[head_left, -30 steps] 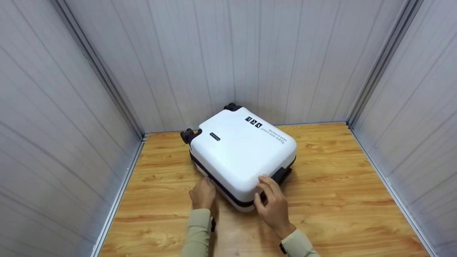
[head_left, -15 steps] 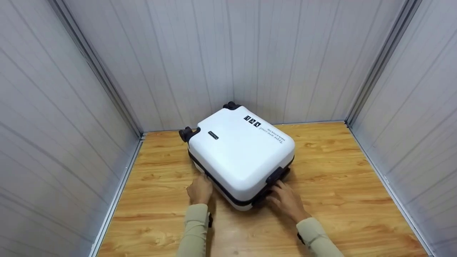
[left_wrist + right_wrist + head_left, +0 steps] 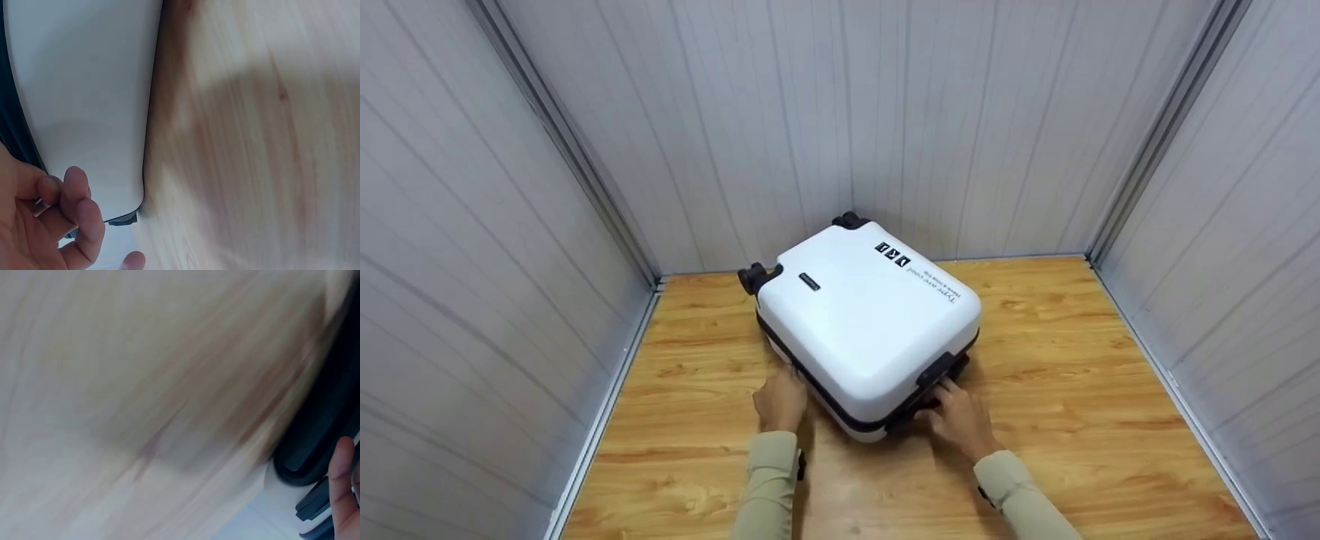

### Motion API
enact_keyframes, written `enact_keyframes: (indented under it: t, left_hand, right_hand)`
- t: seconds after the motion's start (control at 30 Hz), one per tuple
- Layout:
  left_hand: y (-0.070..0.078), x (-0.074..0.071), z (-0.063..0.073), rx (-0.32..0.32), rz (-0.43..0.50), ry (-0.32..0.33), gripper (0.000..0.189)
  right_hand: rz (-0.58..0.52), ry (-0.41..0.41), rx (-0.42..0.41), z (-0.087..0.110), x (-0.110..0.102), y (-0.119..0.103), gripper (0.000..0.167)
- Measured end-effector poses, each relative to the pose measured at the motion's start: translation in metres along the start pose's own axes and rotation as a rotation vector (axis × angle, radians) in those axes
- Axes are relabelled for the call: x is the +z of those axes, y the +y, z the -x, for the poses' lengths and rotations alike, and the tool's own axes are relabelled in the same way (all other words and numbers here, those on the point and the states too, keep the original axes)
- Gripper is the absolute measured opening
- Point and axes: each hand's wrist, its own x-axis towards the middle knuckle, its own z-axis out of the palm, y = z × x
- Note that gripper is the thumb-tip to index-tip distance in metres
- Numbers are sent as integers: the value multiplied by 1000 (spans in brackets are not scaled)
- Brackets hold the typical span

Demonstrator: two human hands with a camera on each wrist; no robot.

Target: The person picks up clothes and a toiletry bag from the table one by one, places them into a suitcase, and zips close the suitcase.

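Observation:
A white hard-shell suitcase (image 3: 870, 315) lies flat on the wooden floor, a black zipper band running round its side. My left hand (image 3: 780, 401) is at its left side by the band. In the left wrist view its curled fingers (image 3: 76, 191) meet the thumb, pinching a small zipper pull that is mostly hidden. My right hand (image 3: 960, 420) reaches to the near right side, fingers at the band beneath the black latch (image 3: 936, 369). One of its fingers (image 3: 340, 484) is beside the black carry handle (image 3: 315, 416); I cannot tell whether it grips anything.
Black wheels (image 3: 754, 277) stick out at the suitcase's far left end, close to the back panel wall (image 3: 840, 127). Side walls (image 3: 1222, 262) stand left and right. Wooden floor (image 3: 1110, 420) surrounds the suitcase.
My right hand has come down from the suitcase's near corner and moved right, to the band under the latch. The left hand stays at the left side.

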Motion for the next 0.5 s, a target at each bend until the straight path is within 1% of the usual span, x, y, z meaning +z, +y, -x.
enact_keyframes:
  t: [0.13,0.3,0.43,0.5]
  left_hand:
    - [5,2,7,29,-15,21,27]
    - [10,5,19,78,-32,56,22]
    - [13,6,26,84,-23,63,22]
    - [12,7,30,89,-9,67,22]
  right_hand:
    - [19,-12,61,-1,1,-11,39]
    - [81,31,120,4,9,-29,43]
    - [115,59,149,4,18,-46,45]
    - [114,70,163,4,22,-54,45]
